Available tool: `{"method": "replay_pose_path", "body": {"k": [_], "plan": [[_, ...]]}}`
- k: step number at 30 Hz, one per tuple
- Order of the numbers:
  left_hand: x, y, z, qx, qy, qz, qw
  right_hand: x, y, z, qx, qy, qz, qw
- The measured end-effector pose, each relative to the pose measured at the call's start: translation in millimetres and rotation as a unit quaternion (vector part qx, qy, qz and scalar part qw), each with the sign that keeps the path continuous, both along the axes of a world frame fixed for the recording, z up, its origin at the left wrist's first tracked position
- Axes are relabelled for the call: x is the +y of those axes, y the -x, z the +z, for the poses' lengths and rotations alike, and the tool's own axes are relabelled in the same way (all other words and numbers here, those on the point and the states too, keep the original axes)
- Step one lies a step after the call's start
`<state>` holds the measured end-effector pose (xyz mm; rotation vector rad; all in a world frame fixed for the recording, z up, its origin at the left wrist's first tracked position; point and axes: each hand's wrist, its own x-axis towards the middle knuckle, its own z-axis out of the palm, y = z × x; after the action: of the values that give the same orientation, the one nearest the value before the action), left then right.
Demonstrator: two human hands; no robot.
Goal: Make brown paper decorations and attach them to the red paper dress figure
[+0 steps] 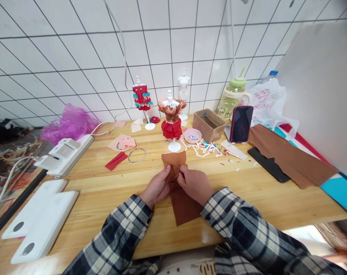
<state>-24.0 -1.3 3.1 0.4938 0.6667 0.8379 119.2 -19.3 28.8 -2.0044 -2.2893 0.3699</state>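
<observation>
My left hand (pixel 159 184) and my right hand (pixel 194 184) meet over the middle of the table, both closed on a light brown piece of crepe paper (pixel 173 158) that is gathered between the fingers. Beneath them a darker brown sheet (pixel 185 208) lies flat on the wood, partly covered by my right hand. Just beyond the paper stands a small white dress form (pixel 173 122) wearing a red ruffled skirt and a brown pleated collar.
Left of my hands lie a wire ring (pixel 137 156) and a red paper strip (pixel 116 160). White paper sticks (pixel 203 148), a pink dish (pixel 192 135), a cardboard box (pixel 209 125) and a propped phone (pixel 241 124) are at the right. A power strip (pixel 72 152) lies far left.
</observation>
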Motion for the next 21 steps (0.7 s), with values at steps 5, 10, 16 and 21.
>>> {"method": "replay_pose_path", "body": {"k": [5,10,16,21], "plan": [[-1.3,-0.7,2.1,0.000,0.004,-0.003,1.000,-0.2,2.1,-1.2,-0.004,0.005,-0.005,1.000],[0.3,0.3,0.3,-0.005,0.016,-0.018,1.000,-0.2,0.0,-1.9,0.001,-0.010,-0.012,1.000],[6.1,7.7,2.5,-0.028,0.005,-0.002,1.000,8.5,-35.8,-4.2,0.172,-0.064,-0.065,0.981],[5.3,10.1,0.1,-0.034,0.005,-0.044,0.998,19.1,-48.1,-17.9,0.532,0.087,-0.089,0.837]]}}
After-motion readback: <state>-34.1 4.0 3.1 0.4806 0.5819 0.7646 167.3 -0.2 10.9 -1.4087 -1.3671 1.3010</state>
